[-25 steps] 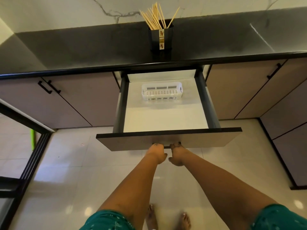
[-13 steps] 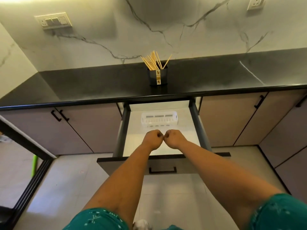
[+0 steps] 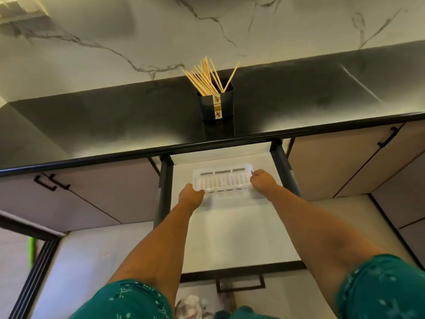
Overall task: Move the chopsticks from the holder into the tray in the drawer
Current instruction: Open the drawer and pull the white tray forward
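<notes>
Hands: our left hand [image 3: 191, 196] grips the near-left corner of the white tray [image 3: 222, 180]; our right hand [image 3: 262, 181] curls its fingers round the right end.
Tray: in the open drawer [image 3: 227, 231], toward its 12 o'clock end.
Chopsticks [image 3: 208, 78]: upright in the dark holder [image 3: 215, 106] on the counter [image 3: 115, 116], at 12 o'clock from the tray, well apart.
Step in hand: we judge we are positioning the tray; we keep it level and draw both ends evenly toward 6 o'clock.
Count: one tray, one holder, one drawer; chopsticks too bunched to count, over a dozen.
</notes>
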{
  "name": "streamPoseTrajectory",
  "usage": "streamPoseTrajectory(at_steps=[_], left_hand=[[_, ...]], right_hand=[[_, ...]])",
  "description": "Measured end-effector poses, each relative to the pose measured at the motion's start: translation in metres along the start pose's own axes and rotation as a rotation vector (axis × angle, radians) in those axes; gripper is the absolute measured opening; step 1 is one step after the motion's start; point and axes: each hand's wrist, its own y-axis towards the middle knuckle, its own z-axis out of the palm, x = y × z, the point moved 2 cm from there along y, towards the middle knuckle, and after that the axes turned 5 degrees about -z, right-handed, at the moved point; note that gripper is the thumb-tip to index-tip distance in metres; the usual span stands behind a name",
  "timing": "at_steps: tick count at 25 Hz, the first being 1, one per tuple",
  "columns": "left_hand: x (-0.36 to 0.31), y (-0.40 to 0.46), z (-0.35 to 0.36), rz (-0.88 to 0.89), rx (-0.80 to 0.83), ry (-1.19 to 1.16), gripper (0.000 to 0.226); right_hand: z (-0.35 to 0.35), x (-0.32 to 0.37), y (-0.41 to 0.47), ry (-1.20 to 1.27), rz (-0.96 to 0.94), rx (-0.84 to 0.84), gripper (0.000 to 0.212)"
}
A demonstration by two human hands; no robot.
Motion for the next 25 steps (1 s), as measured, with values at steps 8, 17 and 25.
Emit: streamPoseTrajectory(at_steps=[8,17,25], left_hand=[[0.016,0.093,0.028,-0.151,0.121,-0.173,0.066],[0.038,0.071,0.034,-0.195,0.098,-0.140,0.038],[0.063,0.015,0.037,-0.208,0.124,-0.215,0.046]], right_hand=[[0.037,-0.039,0.074,0.119,0.193,0.057,0.047],[0.046,-0.062,0.046,-0.030,0.219,-0.039,0.036],[0.054,-0.068,0.004,0.057,0.220,-0.010,0.039]])
